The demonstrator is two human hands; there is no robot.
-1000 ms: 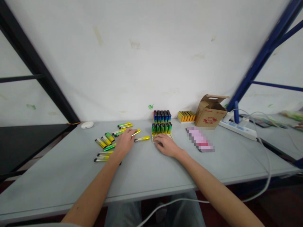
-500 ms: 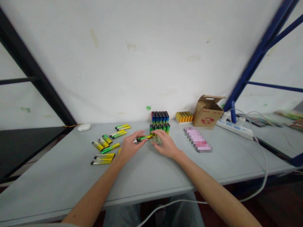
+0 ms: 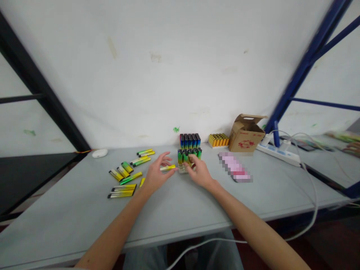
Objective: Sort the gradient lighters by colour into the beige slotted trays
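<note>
- Hands stood close together: the left hand (image 3: 156, 175) open and empty, fingers spread, just beside a yellow lighter (image 3: 168, 168); the right hand (image 3: 200, 173) curled against upright lighters (image 3: 189, 156), any grip impossible to tell.
- Those lighters stood packed in a pale tray (image 3: 182, 171), so a light touch suited them.
- Behind that tray stood a second block of lighters (image 3: 189, 141); left of it lay loose lighters (image 3: 123, 173).
- Right of it, a cardboard box (image 3: 245, 141) bore red print; neither that nor any lighter label could be read.

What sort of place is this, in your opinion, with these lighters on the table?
It is probably a plain workroom or small storeroom, though I cannot be sure. Rows of upright lighters stand on a long grey table, beside a cardboard box and a power strip.
</note>
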